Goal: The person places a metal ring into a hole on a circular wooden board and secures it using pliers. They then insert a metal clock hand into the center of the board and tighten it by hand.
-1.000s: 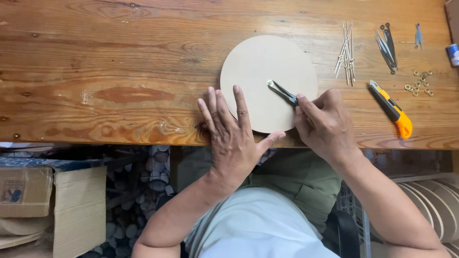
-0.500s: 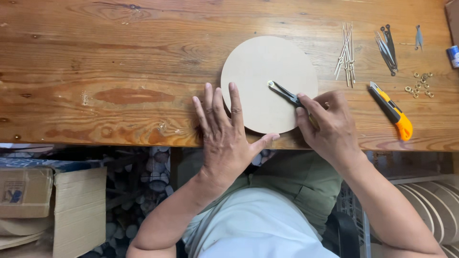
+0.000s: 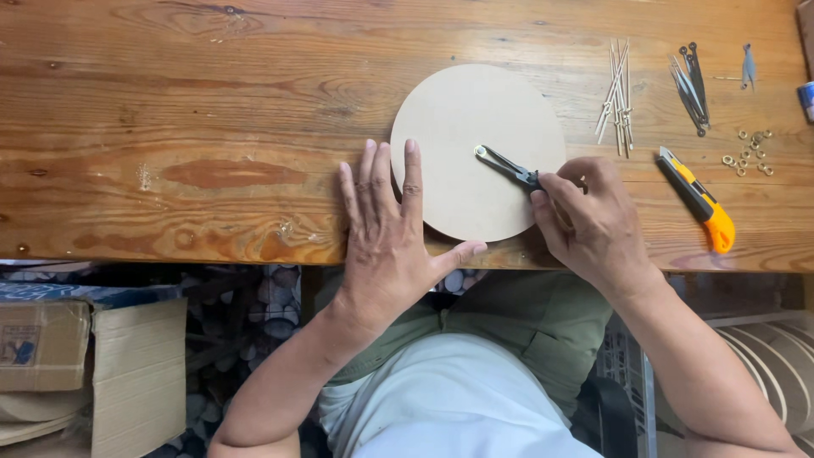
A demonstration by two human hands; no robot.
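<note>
Round wooden disc (image 3: 475, 144) lies flat at the table's (image 3: 212, 110) near edge, between both hands. Left hand (image 3: 392, 229) is spread flat, fingertips pressing the disc's left rim. Right hand (image 3: 593, 222) pinches dark pliers (image 3: 506, 164), their tip resting mid-disc.

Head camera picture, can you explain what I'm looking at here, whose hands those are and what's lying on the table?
This is one picture from a camera worn on a person's head, looking down, so both hands are that person's own. No machine is involved. The left hand lies flat, fingers spread, on the wooden table and on the edge of a pale round disc. The right hand holds a small metal tool whose tip rests near the disc's middle. To the right lie a bundle of thin sticks, a few dark slim tools, some small metal rings and an orange utility knife. Below the table edge, cardboard boxes stand on the floor.
</note>
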